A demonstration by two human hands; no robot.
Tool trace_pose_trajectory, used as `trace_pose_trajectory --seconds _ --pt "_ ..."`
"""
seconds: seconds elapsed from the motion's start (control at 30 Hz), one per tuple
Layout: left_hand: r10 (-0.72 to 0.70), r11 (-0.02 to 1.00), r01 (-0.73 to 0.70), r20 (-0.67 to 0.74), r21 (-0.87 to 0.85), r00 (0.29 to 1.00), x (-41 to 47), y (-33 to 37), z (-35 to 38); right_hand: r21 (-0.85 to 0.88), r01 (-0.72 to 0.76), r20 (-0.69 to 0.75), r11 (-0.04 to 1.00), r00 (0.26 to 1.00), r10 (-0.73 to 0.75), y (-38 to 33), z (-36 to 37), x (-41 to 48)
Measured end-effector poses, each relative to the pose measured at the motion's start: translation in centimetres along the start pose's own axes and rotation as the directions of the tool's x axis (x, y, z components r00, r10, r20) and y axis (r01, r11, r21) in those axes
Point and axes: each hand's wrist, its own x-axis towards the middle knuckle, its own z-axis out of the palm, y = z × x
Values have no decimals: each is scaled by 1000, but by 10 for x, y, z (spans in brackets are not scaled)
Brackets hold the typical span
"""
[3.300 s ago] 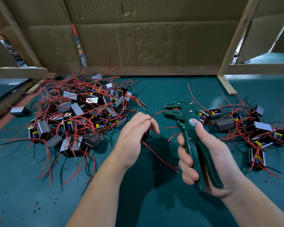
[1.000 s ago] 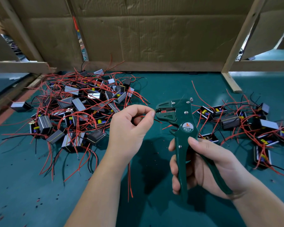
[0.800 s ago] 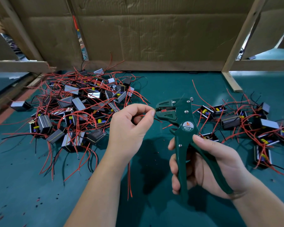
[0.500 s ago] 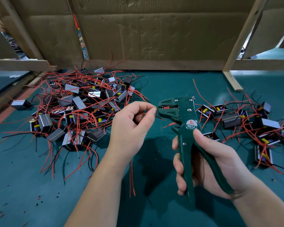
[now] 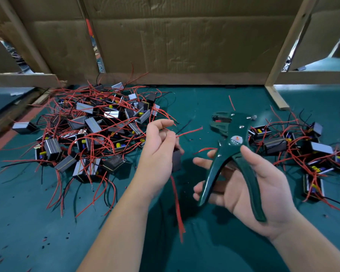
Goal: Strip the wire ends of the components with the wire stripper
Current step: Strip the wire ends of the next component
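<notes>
Holding a small black box-shaped component [image 5: 176, 160] in its curled fingers, the person's left hand [image 5: 157, 154] at centre pinches that part's thin red wire [image 5: 188, 132] between thumb and forefinger, free end pointing toward 3 o'clock. The right hand [image 5: 251, 185], toward 4 o'clock, cradles a dark green metal wire stripper [image 5: 231, 146], thumb across one handle, fingers behind the other, handles spread wide. Wire end and tool head sit near each other but apart. Whether the tip is already bare is too small to tell. On the teal work mat [image 5: 28, 213], a large tangled heap of black components with red wires [image 5: 94, 134] at 10 o'clock probably awaits stripping. A smaller scatter of like parts [image 5: 302, 152] at 3 o'clock looks like finished work, so most of the job likely remains.
</notes>
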Motion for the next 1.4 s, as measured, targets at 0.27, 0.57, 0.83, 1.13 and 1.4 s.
trace_pose_trajectory --seconds 0.27,0.57,0.83,1.13,1.4 --pt "-227 903 189 -54 -385 972 0 0 8 63 -246 287 967 933 218 11 3 -2" --pt "-10 981 -53 -325 -184 946 7 8 -11 22 96 164 995 982 -98 -5 -3 -6" --pt "30 999 -48 -517 -21 856 14 0 -27 -143 511 -226 848 817 -530 -13 -18 -3" --pt "-58 349 225 -219 910 974 10 -20 -28 -39 333 -314 942 891 -328 -11 -12 -3" --pt "85 287 263 -298 921 951 13 -15 -38 -4 265 -153 964 953 -262 -6 -12 -3"
